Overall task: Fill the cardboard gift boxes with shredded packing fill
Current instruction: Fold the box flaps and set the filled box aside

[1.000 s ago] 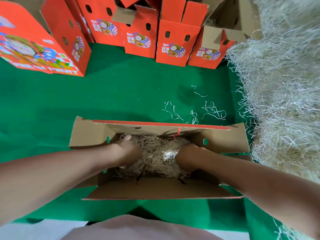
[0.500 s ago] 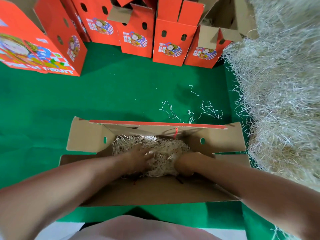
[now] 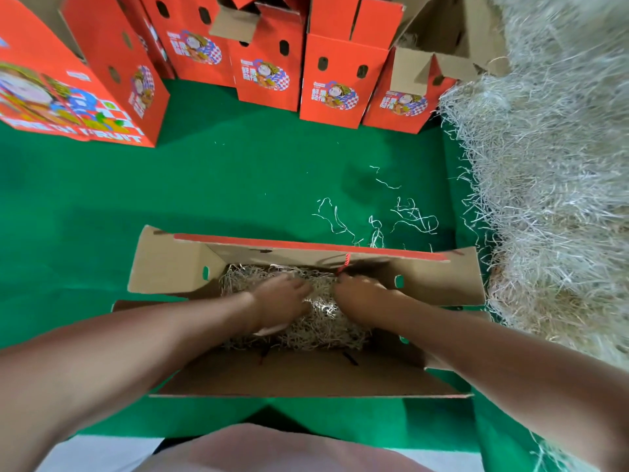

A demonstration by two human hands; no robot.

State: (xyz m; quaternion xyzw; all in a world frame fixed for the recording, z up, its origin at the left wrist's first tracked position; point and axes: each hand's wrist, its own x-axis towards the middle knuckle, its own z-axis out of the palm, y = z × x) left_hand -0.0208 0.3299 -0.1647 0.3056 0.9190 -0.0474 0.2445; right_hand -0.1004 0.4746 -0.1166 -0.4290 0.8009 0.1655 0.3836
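Observation:
An open cardboard gift box [image 3: 177,267] lies on the green cloth in front of me, its flaps spread and its inside brown. A wad of pale shredded fill [image 3: 320,321] sits in the middle of it. My left hand [image 3: 279,301] lies flat on the left part of the fill, fingers stretched toward the middle. My right hand [image 3: 362,298] presses on the right part, just below the red cord handle [image 3: 345,262]. Its fingers bend down into the shreds and the tips are hidden.
A big heap of shredded fill [image 3: 551,199] rises along the right side. Several orange printed gift boxes [image 3: 340,80] stand upright at the back and far left [image 3: 78,90]. Loose shreds [image 3: 401,216] lie on the green cloth [image 3: 221,185] behind the open box.
Both hands have moved up and toward the middle of the fill, from its sides onto its top. The left hand has flattened out. The wad looks more compact.

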